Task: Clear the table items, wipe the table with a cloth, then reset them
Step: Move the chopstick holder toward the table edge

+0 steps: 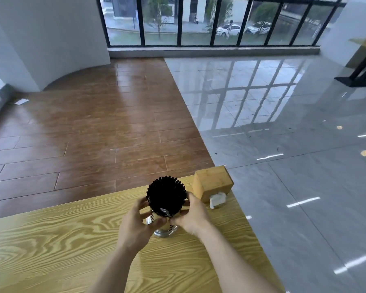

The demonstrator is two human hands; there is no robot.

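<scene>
A shiny metal holder [164, 230] packed with black chopsticks [166, 196] stands upright on the light wooden table [51, 240] near its far right corner. My left hand [136, 224] wraps its left side and my right hand [191, 216] wraps its right side, both gripping the metal holder. Just behind it to the right stands a bamboo tissue box [212, 186] with a white tissue [217, 199] sticking out of its front.
The table's far edge and right edge run close to the holder and the tissue box. Beyond lie a brown plank floor [93, 127] and glossy grey tiles [283, 144]. Another table's black base [356, 80] stands far right by the windows.
</scene>
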